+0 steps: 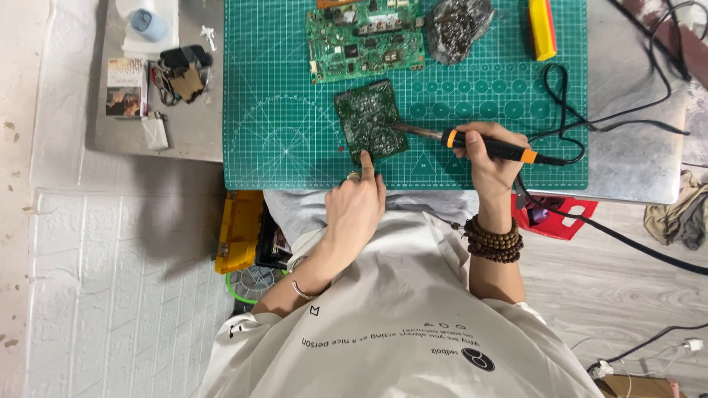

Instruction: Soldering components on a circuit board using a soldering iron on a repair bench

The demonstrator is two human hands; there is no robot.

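1. Hands work over a green cutting mat with a white grid (280, 140), which lies on a grey metal table (634, 162).
2. The left hand (355, 206) is mostly curled, and its index finger is stretched forward. The fingertip presses on the near edge of a small dark green circuit board (369, 118). This hand holds nothing.
3. The right hand (490, 158) is closed around a soldering iron with a black and orange handle (487, 146). The metal tip of the iron points to the left and meets the right edge of the small board.
4. The small board lies flat near the middle of the mat, a little turned, between the two hands.
5. A larger bright green circuit board (365, 40) lies farther on the mat, just behind the small one.
6. A grey lump of crumpled metal wool (457, 26) sits just beside the larger board, on its right.
7. A yellow and red tool (542, 29) lies at the far right part of the mat.
8. A black cable (568, 110) goes from the iron in loops over the table.
9. The right wrist wears brown wooden bead bracelets (493, 239).
10. A yellow box (240, 232) stands on the floor below the table edge.
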